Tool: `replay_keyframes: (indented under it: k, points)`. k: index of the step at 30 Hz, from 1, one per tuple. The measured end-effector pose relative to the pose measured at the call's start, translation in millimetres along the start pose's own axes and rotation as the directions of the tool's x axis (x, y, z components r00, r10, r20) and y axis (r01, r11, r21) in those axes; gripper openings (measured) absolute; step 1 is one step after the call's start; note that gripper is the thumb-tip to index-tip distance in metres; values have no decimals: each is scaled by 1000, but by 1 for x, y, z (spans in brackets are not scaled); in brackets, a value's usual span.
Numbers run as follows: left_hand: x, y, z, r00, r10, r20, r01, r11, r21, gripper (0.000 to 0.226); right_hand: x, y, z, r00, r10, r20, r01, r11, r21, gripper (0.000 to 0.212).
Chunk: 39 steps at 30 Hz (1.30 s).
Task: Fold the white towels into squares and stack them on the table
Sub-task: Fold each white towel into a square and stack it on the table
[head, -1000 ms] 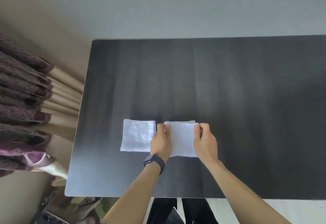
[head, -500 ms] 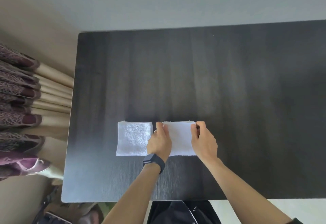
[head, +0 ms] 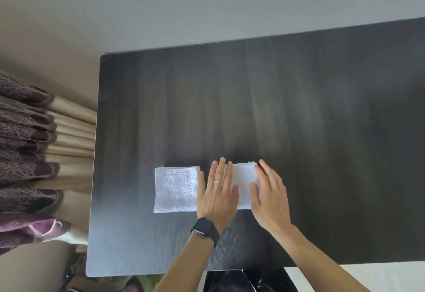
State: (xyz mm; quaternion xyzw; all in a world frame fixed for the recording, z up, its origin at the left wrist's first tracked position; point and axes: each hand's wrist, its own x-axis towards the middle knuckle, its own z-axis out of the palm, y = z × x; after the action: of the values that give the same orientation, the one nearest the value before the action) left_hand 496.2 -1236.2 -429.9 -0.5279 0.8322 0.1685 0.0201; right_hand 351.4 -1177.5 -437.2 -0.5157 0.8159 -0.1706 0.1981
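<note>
A white towel (head: 242,176) lies toward the six o'clock edge of the dark table (head: 299,107). The left hand (head: 217,196) presses flat on its nine o'clock side and the right hand (head: 270,196) on its three o'clock side, fingers straight. A second folded towel (head: 176,189) sits just beside it at nine o'clock.

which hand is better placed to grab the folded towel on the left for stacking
Left, likely. The left hand lies flat beside the left towel, thumb by its right edge. The right hand presses the far end of the other towel and would have to cross over.
</note>
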Motion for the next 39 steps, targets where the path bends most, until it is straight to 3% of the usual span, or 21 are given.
replay_keyframes:
  k: [3,10,24,29,33,39]
  points:
    - [2,-10,11,999,26,29,-27,998,58,61,2,-1,12,991,-108,84,116,987,-108,57]
    - [5,-23,18,999,32,42,-36,996,85,65,1,12,31,979,-113,171,149,966,-214,60]
    - [4,-17,-3,994,47,97,-56,994,97,63,8,0,-8,977,-106,183,134,979,-151,61]
    - [0,11,-33,984,80,158,-94,992,79,72,-31,21,-72,999,-7,47,10,998,-61,52]
    - [-5,79,-67,949,230,215,-239,971,20,60,-84,56,-137,983,157,-100,-152,987,57,40]
    - [-33,249,-90,787,588,186,-591,806,-46,52,-189,130,-246,829,397,-395,-362,918,163,33]
